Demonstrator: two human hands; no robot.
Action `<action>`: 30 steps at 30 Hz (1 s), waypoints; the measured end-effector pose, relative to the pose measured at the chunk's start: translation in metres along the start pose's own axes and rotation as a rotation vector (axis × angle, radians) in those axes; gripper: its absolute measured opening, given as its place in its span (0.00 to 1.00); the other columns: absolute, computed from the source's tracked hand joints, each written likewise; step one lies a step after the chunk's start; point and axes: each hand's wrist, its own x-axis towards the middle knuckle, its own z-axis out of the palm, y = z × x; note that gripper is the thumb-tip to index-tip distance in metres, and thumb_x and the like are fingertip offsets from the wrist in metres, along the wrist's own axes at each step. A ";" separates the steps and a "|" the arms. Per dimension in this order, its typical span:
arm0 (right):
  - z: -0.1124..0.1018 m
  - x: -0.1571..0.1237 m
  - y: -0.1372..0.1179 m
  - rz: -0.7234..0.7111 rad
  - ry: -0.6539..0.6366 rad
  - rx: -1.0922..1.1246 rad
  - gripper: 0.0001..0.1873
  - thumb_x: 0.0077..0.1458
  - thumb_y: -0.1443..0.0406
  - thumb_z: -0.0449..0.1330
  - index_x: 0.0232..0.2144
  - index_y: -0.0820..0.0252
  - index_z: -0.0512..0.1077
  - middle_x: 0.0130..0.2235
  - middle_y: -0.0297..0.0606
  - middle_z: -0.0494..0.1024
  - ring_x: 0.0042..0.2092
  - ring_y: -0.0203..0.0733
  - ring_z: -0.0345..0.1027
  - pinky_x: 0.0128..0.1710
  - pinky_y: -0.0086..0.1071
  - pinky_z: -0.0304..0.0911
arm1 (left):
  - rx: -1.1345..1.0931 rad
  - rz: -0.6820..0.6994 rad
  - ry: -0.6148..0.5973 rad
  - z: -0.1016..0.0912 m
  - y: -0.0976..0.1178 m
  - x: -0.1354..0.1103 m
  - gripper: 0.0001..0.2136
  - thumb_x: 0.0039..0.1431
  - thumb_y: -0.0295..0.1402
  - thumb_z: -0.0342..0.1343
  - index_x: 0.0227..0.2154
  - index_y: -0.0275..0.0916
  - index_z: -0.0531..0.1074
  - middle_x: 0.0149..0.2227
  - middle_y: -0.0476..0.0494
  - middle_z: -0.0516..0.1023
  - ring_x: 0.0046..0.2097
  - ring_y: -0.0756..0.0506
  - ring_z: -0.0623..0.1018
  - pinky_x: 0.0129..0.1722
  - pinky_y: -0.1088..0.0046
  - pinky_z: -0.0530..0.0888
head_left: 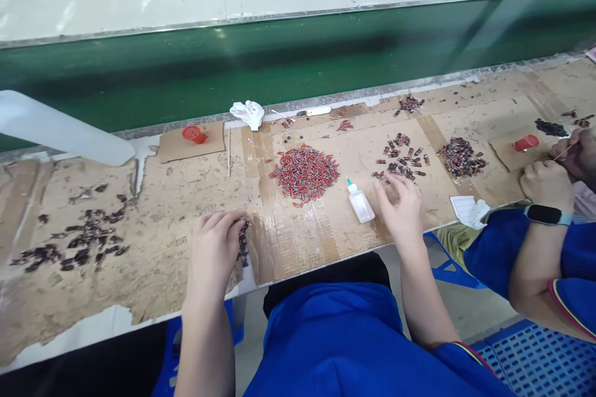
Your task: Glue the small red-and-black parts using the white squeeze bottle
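Observation:
My left hand (pixel 212 245) is closed at the cardboard's front edge, thumb and fingers drawn together on what looks like a small dark part. Beside its fingertips lies a little heap of dark parts (pixel 243 244), partly covered by the hand. To the right, my right hand (pixel 404 206) hovers with thumb and fingers apart, its tips close to a loose scatter of dark red-and-black parts (pixel 403 158). Left of that hand a clear squeeze bottle (pixel 361 205) with a blue needle tip lies on its side. Between my hands spreads a big pile of small red-and-metal parts (pixel 306 173).
Dark parts (pixel 88 239) lie scattered at left, below a white plastic piece (pixel 60 127). A red cup (pixel 194 134) and crumpled tissue (pixel 249 113) are at the back. At right, a co-worker's hands (pixel 549 183) hold a thin stick near another red cup (pixel 526 142).

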 end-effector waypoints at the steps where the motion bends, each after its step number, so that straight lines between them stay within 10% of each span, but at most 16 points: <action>1: -0.001 -0.005 -0.002 0.030 -0.060 -0.063 0.21 0.55 0.52 0.60 0.42 0.61 0.78 0.44 0.49 0.78 0.48 0.55 0.70 0.50 0.51 0.65 | 0.035 0.049 -0.043 0.001 -0.004 0.001 0.13 0.62 0.36 0.47 0.31 0.44 0.77 0.34 0.41 0.80 0.41 0.38 0.74 0.46 0.58 0.69; 10: 0.014 -0.027 -0.017 0.068 -0.218 -0.124 0.16 0.51 0.55 0.63 0.35 0.61 0.76 0.38 0.49 0.77 0.44 0.56 0.71 0.45 0.47 0.66 | 0.286 0.266 -0.260 -0.005 0.002 0.009 0.14 0.58 0.26 0.45 0.37 0.43 0.76 0.35 0.37 0.77 0.40 0.36 0.71 0.38 0.60 0.66; 19: 0.002 -0.032 -0.039 0.236 -0.272 0.601 0.18 0.45 0.54 0.68 0.36 0.59 0.77 0.36 0.40 0.82 0.36 0.45 0.75 0.36 0.35 0.69 | -0.082 0.297 -0.300 0.010 0.025 0.003 0.20 0.57 0.22 0.42 0.37 0.46 0.79 0.36 0.41 0.74 0.39 0.42 0.71 0.40 0.65 0.69; 30: 0.033 -0.042 -0.046 0.491 -0.346 0.955 0.17 0.37 0.54 0.70 0.26 0.60 0.79 0.30 0.39 0.82 0.33 0.46 0.76 0.36 0.37 0.71 | -0.173 0.066 -0.061 0.039 0.052 -0.026 0.12 0.64 0.33 0.47 0.39 0.42 0.76 0.33 0.43 0.77 0.37 0.42 0.73 0.41 0.63 0.69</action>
